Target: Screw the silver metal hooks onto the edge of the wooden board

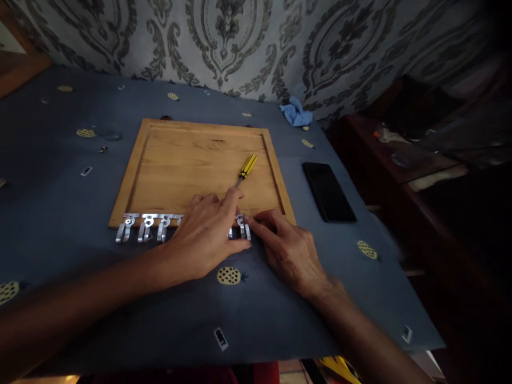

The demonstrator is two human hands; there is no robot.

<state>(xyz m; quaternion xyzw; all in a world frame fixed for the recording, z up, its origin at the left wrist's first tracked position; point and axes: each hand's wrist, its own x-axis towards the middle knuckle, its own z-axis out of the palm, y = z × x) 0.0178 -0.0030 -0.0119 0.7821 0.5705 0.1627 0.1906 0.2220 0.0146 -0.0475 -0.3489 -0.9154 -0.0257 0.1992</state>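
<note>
A metal hook rail is laid along the near edge of a framed wooden panel, which is set down in the middle of the tabletop, back from its near edge. At the rail's left end a cross-marked screw head can be made out on the first hook plate, so that end is judged to be fixed. The right end, where both hands are gathered, appears unfinished, though whether a screw is seated there cannot be told. Loose small metal pieces are seen left of the panel, toward the tabletop's left edge, apparently unused.

The left hand is laid across the rail, its thumb spread away from the fingers below the last hooks; whether anything is gripped by it cannot be told. By the right hand, thumb and index finger are brought close together at the rail's right end; whether something small is pinched there is not shown.

The rail's middle hooks are covered by the left hand. Of a screwdriver, only the yellow handle and part of the shaft are seen; the tip is hidden behind that hand. Both forearms are cut off by the picture's edges.
</note>
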